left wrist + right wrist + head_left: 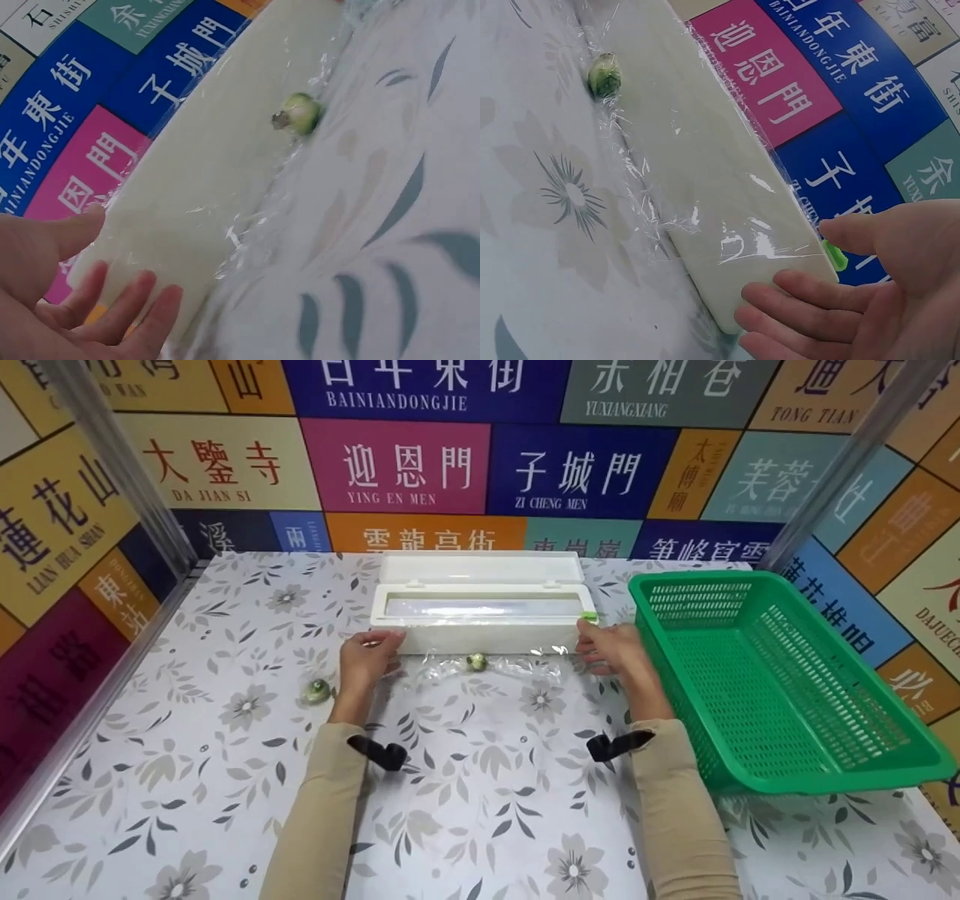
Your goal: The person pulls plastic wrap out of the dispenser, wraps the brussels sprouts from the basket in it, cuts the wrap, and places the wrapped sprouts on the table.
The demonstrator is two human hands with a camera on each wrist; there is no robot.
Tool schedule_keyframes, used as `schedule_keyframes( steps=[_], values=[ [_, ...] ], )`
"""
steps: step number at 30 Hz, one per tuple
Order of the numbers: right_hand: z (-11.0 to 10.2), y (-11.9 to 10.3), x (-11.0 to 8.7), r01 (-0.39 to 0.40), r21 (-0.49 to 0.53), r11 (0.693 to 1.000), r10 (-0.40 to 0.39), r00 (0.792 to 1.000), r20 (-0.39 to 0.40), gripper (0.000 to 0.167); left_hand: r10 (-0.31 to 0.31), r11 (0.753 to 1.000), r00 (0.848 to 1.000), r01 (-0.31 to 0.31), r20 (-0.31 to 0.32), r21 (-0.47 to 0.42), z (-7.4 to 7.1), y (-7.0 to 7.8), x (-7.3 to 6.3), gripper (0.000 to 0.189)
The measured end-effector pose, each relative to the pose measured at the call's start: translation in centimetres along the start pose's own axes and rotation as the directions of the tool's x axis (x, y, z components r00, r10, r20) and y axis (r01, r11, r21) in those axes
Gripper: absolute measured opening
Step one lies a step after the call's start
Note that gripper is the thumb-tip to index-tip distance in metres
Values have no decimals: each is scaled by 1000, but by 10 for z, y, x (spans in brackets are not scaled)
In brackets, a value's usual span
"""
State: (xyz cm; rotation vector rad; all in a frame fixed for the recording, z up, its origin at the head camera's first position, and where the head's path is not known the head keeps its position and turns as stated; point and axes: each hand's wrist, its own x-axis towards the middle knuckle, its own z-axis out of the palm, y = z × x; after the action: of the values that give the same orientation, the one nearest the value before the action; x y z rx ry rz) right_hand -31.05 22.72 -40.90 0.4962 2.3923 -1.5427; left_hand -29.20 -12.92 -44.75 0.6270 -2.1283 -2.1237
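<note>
A long white cling film dispenser [487, 639] stands at the back of the table with its lid raised. Clear cling film [247, 225] drapes down its front onto the cloth. A small green Brussels sprout [476, 661] lies at the foot of the box, amid the film. My left hand [369, 660] is at the box's left end, thumb at the top edge and fingers spread before the front face. At the right end, my right hand [855, 285] has its thumb beside a green slider [834, 256] and its fingers extended along the front.
Another small green vegetable [316, 691], apparently wrapped in film, lies left of my left hand. A green plastic basket [720, 769] stands close to my right forearm. The flower-patterned tablecloth [480, 825] runs back to a wall of coloured sign panels [405, 465].
</note>
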Motion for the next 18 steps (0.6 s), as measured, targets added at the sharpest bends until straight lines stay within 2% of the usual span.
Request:
schedule_keyframes(
  steps=[3, 8, 11, 15, 18],
  values=[
    [1, 3, 3, 3, 45, 999, -2, 1000, -22, 54, 11, 998, 1000, -12, -15, -56, 7, -5, 1, 29],
    [3, 3, 5, 35, 83, 996, -33, 999, -16, 49, 72, 992, 996, -77, -51, -101, 11, -8, 1, 23],
    [3, 4, 5, 58, 87, 994, -57, 998, -19, 46, 94, 986, 994, -100, -52, -131, 11, -8, 2, 22],
    [4, 4, 5, 91, 91, 992, -87, 995, -49, 38, 76, 987, 996, -81, -40, -141, 8, -7, 3, 24],
    [3, 4, 5, 100, 95, 990, -94, 993, -64, 32, 67, 993, 998, -69, -21, -94, 4, -5, 3, 27]
  ],
)
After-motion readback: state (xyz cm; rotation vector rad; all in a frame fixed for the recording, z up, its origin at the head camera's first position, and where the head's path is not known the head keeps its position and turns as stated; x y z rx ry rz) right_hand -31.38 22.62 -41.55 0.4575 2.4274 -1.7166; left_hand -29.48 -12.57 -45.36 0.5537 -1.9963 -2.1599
